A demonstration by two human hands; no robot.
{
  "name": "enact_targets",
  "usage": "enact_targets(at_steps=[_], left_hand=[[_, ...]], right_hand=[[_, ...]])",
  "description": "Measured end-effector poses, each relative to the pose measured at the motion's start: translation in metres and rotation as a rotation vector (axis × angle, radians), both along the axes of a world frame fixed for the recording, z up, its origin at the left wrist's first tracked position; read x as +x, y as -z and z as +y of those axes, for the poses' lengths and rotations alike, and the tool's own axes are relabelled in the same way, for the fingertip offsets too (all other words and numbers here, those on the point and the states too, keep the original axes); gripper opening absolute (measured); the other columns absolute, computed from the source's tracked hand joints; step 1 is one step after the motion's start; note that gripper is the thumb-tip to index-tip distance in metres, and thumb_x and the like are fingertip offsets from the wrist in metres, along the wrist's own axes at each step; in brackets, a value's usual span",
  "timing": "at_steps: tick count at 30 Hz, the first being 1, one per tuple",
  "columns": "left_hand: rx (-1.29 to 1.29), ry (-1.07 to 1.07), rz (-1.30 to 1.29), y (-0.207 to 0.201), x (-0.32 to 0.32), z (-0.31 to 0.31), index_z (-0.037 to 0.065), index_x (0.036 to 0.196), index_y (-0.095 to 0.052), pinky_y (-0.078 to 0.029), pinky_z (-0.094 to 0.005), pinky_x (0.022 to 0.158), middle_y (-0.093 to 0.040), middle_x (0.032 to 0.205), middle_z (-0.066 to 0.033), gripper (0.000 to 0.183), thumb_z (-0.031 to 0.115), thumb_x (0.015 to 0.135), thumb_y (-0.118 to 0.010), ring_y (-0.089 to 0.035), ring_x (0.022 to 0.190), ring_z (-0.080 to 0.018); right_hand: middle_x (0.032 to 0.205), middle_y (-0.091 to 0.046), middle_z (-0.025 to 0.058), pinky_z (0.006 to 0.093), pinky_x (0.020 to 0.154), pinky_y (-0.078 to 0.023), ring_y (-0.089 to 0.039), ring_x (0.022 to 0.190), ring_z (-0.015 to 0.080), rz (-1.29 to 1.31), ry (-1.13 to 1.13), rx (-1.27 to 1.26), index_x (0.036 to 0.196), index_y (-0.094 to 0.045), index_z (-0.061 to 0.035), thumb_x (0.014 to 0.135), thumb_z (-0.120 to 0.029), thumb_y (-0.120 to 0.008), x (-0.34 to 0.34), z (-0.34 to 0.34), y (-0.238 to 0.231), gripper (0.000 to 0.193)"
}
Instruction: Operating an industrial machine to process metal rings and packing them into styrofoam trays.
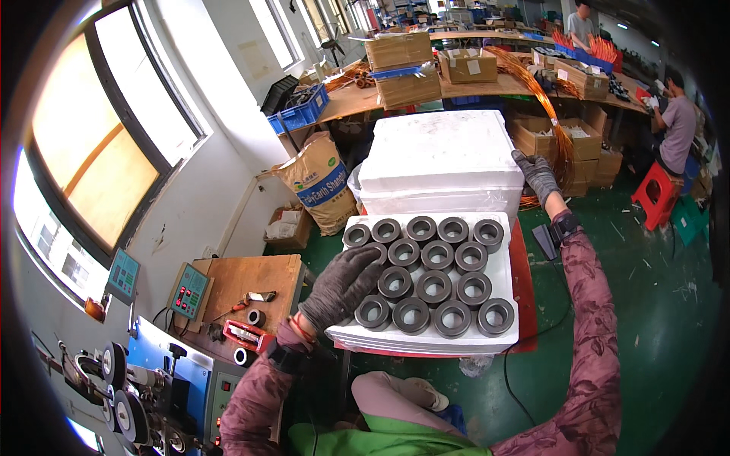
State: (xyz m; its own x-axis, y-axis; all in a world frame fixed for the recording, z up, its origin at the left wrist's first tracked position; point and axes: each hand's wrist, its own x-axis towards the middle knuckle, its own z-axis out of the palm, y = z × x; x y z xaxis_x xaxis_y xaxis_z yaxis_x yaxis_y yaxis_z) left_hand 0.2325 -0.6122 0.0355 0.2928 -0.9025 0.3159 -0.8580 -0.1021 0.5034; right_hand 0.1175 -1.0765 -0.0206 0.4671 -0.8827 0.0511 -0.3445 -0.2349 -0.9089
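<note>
My left hand (340, 287), in a dark grey glove, hovers at the left side of a white foam tray (350, 337). Its fingers are stretched out over the rings and hold nothing; part of one ring is hidden under them. Several thick dark grey rings (434, 287) stand in rows on that tray. Behind it is a white foam box (456, 199) with a foam lid (437, 148). My right hand (538, 178), gloved too, is at the lid's right edge with its fingers bent against it; its far fingertips are partly hidden.
A wooden bench (262, 277) at the left carries a red tape dispenser (247, 334) and a control box (190, 290). A machine with black rollers (129, 414) stands nearer. A sack (319, 182) leans by the wall. Beyond, people sit and stand near cartons and orange wire bundles (544, 91).
</note>
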Motion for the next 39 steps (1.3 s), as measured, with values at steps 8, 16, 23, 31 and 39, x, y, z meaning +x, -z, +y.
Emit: enact_targets(at_steps=[8, 16, 23, 31, 39], left_hand=[[0.153, 0.112, 0.518, -0.053, -0.016, -0.098, -0.001, 0.122, -0.049, -0.048, -0.0302, 0.082, -0.055, 0.115, -0.0154, 0.039, 0.027, 0.094, -0.05, -0.059, 0.097, -0.0219], [0.194, -0.181, 1.572, -0.003, -0.012, -0.237, -0.001, 0.133, -0.027, -0.043, -0.0531, 0.091, -0.046, 0.124, -0.029, 0.055, 0.031, 0.093, -0.049, -0.054, 0.107, -0.044], [0.118, -0.251, 1.724, 0.047, -0.014, -0.29, -0.001, 0.127, -0.036, -0.048, -0.0554, 0.084, -0.045, 0.12, -0.0257, 0.053, 0.023, 0.088, -0.061, -0.055, 0.105, -0.044], [0.025, -0.065, 1.431, 0.052, -0.022, -0.281, -0.003, 0.11, -0.056, -0.056, -0.0382, 0.069, -0.06, 0.101, -0.0173, 0.036, 0.016, 0.081, -0.068, -0.065, 0.085, -0.0307], [-0.077, 0.093, 1.264, 0.037, -0.022, -0.257, -0.003, 0.115, -0.055, -0.051, -0.0287, 0.078, -0.062, 0.098, -0.011, 0.042, 0.009, 0.077, -0.068, -0.061, 0.089, -0.0194]], right_hand=[[0.082, -0.064, 0.0083, 0.0332, 0.052, -0.051, -0.06, 0.065, 0.0195, -0.122, 0.002, 0.291, 0.096, -0.063, -0.0011, 0.071, -0.044, -0.075, 0.007, -0.018, -0.013, 0.051], [0.098, -0.064, 0.0171, 0.0376, 0.07, -0.051, -0.062, 0.09, 0.0263, 0.06, -0.155, 0.11, 0.11, -0.059, 0.0034, 0.067, -0.055, -0.073, 0.007, -0.038, 0.018, 0.074], [0.093, -0.065, 0.0164, 0.037, 0.063, -0.055, -0.064, 0.075, 0.0256, 0.022, -0.097, -0.047, 0.106, -0.058, 0.0066, 0.068, -0.049, -0.076, 0.0, -0.005, -0.02, 0.07], [0.08, -0.065, 0.0171, 0.036, 0.055, -0.051, -0.064, 0.065, 0.0243, 0.036, -0.081, -0.387, 0.098, -0.06, 0.0072, 0.07, -0.053, -0.071, 0.028, -0.045, -0.043, 0.068], [0.093, -0.065, 0.0205, 0.0362, 0.077, -0.048, -0.063, 0.086, 0.031, 0.264, -0.157, -0.313, 0.105, -0.06, 0.0056, 0.073, -0.058, -0.063, 0.029, -0.039, -0.045, 0.071]])
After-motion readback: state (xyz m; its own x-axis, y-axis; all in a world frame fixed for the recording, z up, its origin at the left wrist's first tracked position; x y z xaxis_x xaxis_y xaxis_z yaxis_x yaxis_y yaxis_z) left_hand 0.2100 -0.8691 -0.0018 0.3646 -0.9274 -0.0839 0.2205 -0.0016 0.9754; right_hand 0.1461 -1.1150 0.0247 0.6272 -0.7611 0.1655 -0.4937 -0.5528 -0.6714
